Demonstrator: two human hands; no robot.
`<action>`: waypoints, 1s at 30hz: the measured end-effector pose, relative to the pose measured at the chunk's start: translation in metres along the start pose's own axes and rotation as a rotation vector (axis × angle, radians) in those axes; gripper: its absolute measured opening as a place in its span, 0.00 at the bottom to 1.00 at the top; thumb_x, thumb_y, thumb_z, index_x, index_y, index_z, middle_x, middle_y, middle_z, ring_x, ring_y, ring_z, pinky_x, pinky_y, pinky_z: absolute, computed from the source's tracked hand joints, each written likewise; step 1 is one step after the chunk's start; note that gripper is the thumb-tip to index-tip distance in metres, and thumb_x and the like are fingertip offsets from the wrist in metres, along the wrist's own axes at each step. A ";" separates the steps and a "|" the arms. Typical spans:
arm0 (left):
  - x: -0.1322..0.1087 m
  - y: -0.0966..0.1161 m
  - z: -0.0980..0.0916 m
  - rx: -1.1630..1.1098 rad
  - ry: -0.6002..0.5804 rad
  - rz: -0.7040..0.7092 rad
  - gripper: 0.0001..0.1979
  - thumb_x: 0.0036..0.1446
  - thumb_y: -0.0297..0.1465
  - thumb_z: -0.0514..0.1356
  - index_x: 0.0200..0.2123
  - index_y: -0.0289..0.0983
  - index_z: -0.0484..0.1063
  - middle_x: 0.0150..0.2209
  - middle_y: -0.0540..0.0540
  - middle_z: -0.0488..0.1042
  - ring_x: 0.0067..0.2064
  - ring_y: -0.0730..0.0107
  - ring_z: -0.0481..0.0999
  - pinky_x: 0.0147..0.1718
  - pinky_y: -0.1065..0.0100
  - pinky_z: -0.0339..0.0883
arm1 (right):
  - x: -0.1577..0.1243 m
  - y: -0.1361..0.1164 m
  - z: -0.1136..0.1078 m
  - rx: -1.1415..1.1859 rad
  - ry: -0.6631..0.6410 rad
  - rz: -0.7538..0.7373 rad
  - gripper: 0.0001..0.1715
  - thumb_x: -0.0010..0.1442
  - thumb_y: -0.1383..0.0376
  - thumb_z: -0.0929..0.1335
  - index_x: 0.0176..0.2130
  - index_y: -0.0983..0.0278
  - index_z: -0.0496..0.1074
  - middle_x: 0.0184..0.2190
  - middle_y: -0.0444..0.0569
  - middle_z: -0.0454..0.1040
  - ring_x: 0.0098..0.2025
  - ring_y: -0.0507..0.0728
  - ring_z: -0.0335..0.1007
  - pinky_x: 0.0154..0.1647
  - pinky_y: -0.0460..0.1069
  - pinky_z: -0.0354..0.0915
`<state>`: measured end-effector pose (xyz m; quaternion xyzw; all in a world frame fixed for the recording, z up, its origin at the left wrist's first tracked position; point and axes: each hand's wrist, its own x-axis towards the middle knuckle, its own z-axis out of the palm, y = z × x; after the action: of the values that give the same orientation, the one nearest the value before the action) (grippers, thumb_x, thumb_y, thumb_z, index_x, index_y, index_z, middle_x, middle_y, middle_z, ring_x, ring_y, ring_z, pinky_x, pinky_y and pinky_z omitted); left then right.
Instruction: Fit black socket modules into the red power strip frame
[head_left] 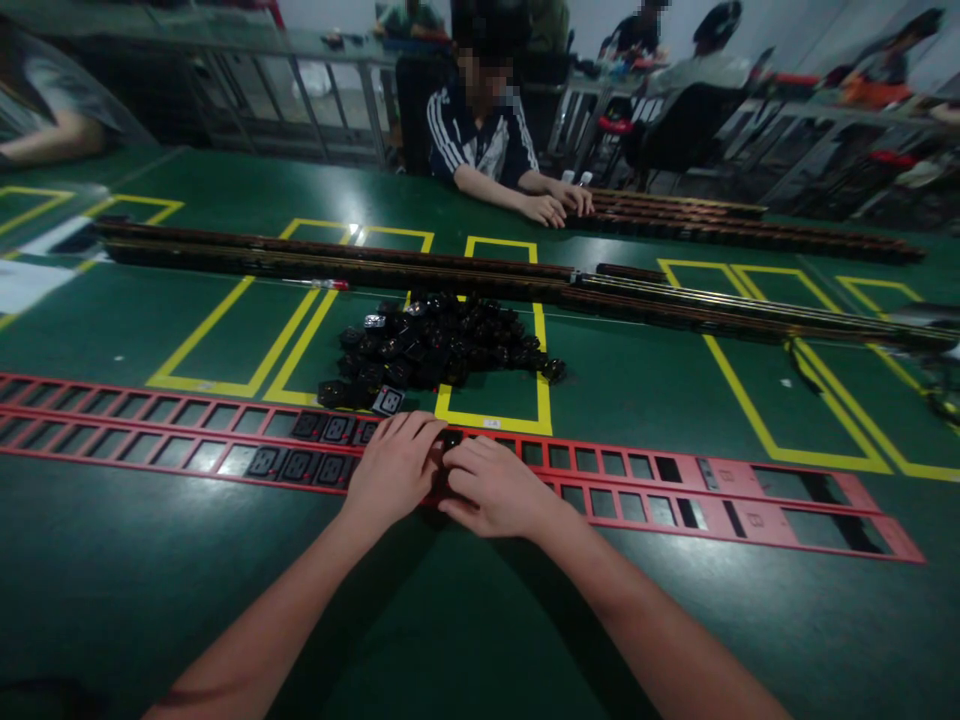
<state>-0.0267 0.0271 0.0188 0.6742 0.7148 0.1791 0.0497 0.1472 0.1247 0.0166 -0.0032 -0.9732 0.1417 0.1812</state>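
Observation:
Two long red frames with rows of rectangular openings lie side by side across the green table. Black sockets fill several openings just left of my hands. My left hand rests over the frames, its fingers curled down and their tips partly hidden. Close on its right, my right hand has its fingers bent together around a small black socket at the frames. Behind my hands lies a heap of loose black sockets, with a grey-faced socket at its near edge.
Long dark metal strips cross the table behind the heap. A red screwdriver lies beside them. Across the table a person has both hands at more strips. Another person's arm shows at far left.

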 end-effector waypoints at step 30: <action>0.001 0.002 0.001 0.020 0.027 0.001 0.14 0.71 0.32 0.50 0.54 0.37 0.70 0.53 0.42 0.74 0.55 0.57 0.71 0.56 0.52 0.65 | -0.020 0.072 -0.027 -0.314 0.176 0.738 0.27 0.65 0.61 0.68 0.61 0.66 0.69 0.70 0.65 0.56 0.70 0.75 0.52 0.60 0.70 0.62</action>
<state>-0.0245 0.0286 0.0192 0.6726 0.7168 0.1808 0.0331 0.1725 0.2006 0.0139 -0.3918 -0.8973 0.0461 0.1982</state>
